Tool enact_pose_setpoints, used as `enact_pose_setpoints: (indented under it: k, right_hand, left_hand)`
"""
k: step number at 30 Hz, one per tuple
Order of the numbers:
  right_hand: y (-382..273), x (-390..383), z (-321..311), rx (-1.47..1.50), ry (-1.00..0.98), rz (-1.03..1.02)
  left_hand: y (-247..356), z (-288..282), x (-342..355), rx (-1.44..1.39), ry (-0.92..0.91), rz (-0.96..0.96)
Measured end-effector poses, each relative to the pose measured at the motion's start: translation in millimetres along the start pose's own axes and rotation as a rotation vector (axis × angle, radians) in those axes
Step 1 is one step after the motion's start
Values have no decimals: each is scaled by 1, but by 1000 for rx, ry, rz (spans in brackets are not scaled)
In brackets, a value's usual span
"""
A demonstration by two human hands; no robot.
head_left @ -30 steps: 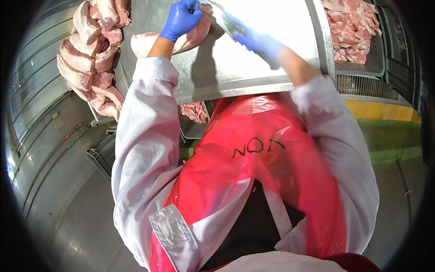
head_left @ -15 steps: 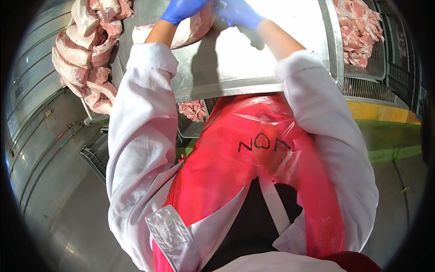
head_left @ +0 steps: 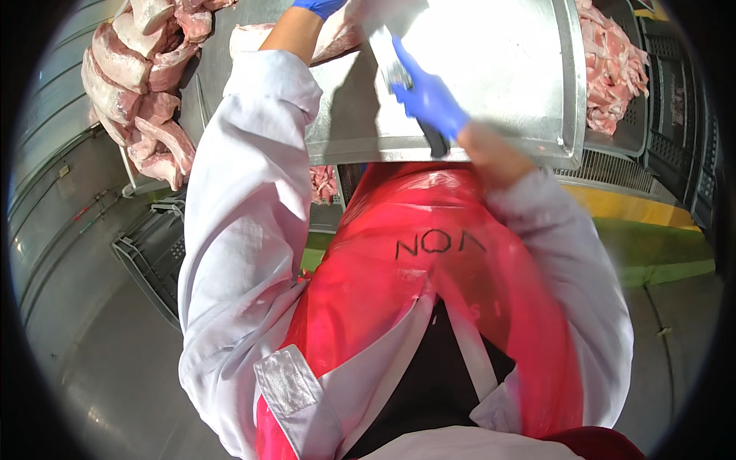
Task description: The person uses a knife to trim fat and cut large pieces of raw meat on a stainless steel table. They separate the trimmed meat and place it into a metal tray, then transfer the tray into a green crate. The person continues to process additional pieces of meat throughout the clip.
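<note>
At the top edge my left hand (head_left: 318,9), in a blue glove, is beside a long pale piece of raw meat (head_left: 333,38); its fingers are out of sight. My right hand (head_left: 431,103), also blue-gloved, is closed around a knife (head_left: 392,65) with a pale blade and dark handle. The blade points up and left, just right of the meat. Both hands are over a bright steel work surface (head_left: 514,84) with a raised rim, and the meat lies on its left part, partly hidden behind my left forearm.
A pile of meat slabs (head_left: 115,65) lines the left side. A perforated tray of thin pink trimmings (head_left: 613,69) stands at the right. More trimmings (head_left: 323,182) show below the work surface, and a dark crate (head_left: 149,268) stands lower left. My red plastic apron (head_left: 399,291) is against the surface's front.
Since half a second ago my right hand has come down toward my body with the knife, now more plainly visible. My left hand has moved slightly up and right, further out of view.
</note>
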State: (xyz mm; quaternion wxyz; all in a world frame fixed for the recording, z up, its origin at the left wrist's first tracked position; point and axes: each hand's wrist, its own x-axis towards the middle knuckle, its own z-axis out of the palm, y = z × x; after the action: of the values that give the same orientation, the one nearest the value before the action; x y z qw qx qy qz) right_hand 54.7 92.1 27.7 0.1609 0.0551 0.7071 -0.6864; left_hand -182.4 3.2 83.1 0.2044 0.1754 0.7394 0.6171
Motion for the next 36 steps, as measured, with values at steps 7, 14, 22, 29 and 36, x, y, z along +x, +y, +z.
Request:
enact_pose_setpoints:
  k: [7, 14, 22, 29, 36]
  right_hand:
    - [-8, 86, 8, -91, 75, 178]
    - [2, 84, 52, -191, 290, -36]
    - [6, 96, -47, -47, 426, -265]
    - [-68, 70, -37, -227, 211, 168]
    - [47, 40, 78, 785, 277, 85]
  left_hand:
    - [9, 26, -5, 40, -28, 152]
    - [22, 22, -45, 60, 76, 281]
    - [-64, -145, -112, 1125, 127, 536]
    - [-54, -82, -122, 1110, 100, 145]
    - [-23, 42, -125, 828, 265, 101]
